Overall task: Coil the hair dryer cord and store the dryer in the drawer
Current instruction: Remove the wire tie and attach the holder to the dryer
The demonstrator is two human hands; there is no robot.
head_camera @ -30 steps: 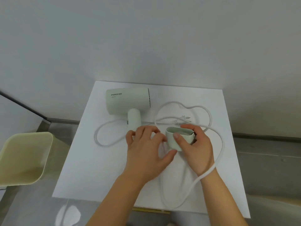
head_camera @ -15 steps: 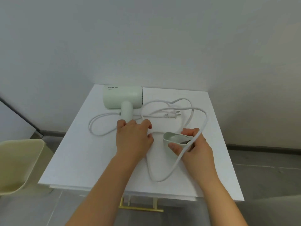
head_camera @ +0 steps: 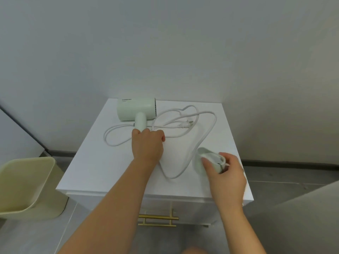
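Observation:
A pale green hair dryer lies on its side at the back of the white cabinet top, handle pointing toward me. My left hand is closed around the lower end of that handle. The white cord runs in loose loops over the top, with its plug lying near the dryer. My right hand grips a pale green nozzle attachment near the cabinet's right front edge, beside a cord loop. A gold drawer handle shows on the cabinet front below.
A pale yellow waste bin stands on the floor to the left of the cabinet. Grey walls close in behind and to the right. A grey surface fills the lower right corner.
My right hand carried the nozzle attachment away from the dryer handle toward the right front edge. My left hand settled onto the handle's end. The view tilted up and back.

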